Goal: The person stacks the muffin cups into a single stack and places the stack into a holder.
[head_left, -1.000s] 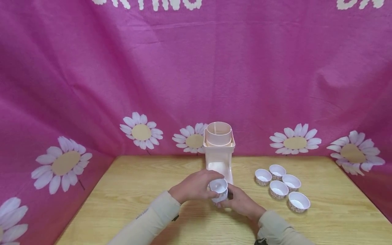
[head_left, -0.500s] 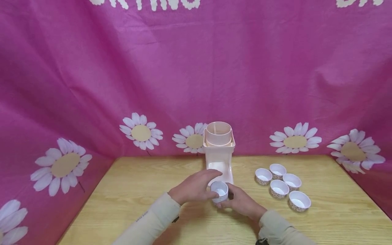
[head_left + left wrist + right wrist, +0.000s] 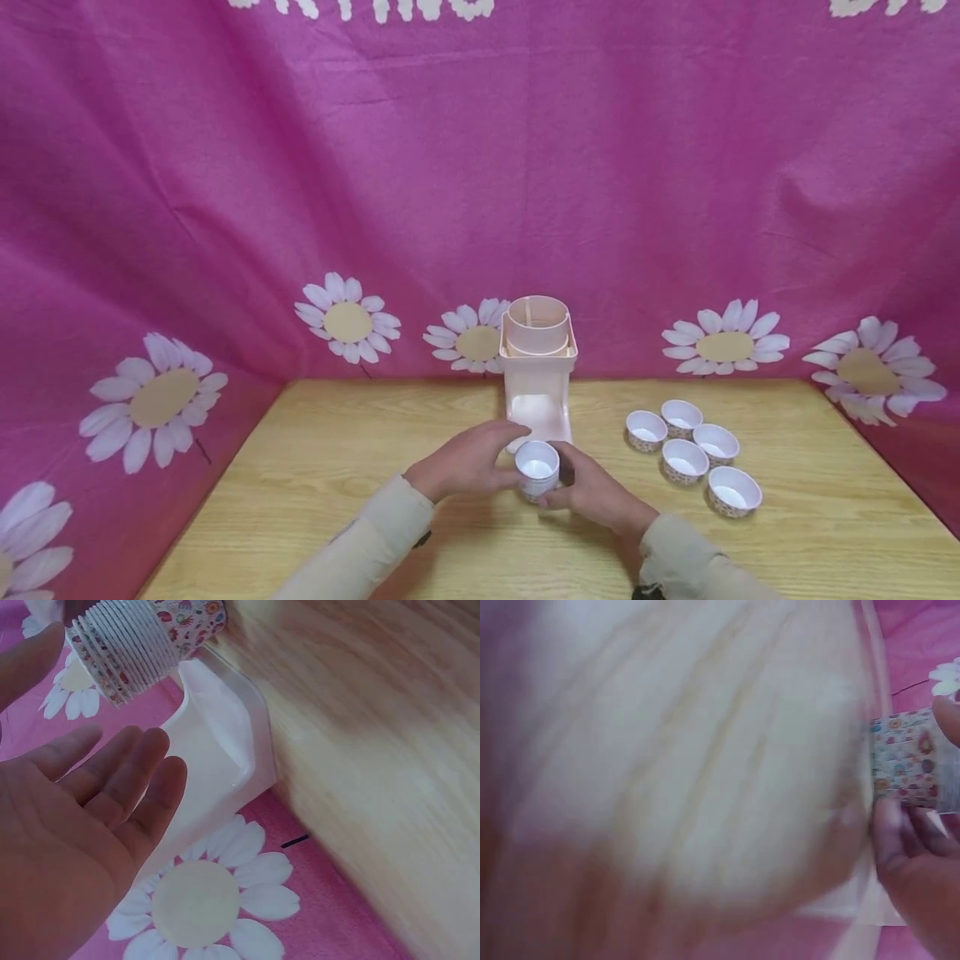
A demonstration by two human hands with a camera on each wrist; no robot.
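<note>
A stack of nested paper baking cups (image 3: 537, 471), white inside with a colourful print outside, stands upright in front of the pale pink dispenser-like stand. My right hand (image 3: 596, 493) grips it from the right, low on its side; in the right wrist view, the thumb and fingers lie round the printed lower part (image 3: 906, 759). On the left side, my left hand (image 3: 468, 461) is held with its fingers spread and loosely bent. The left wrist view shows a gap between that hand (image 3: 82, 825) and the stacked rims (image 3: 124, 649).
Behind the stack stands the pale pink stand (image 3: 536, 379), with a round open tube (image 3: 538, 337) on top. Several single printed cups (image 3: 684, 462) sit on the right of the wooden table (image 3: 337, 450). A pink cloth (image 3: 637, 167) with daisies hangs at the back and sides.
The left fingers, over the top cup a second ago, have drawn back to the left and come away from the rim. The right hand keeps its grip on the stack.
</note>
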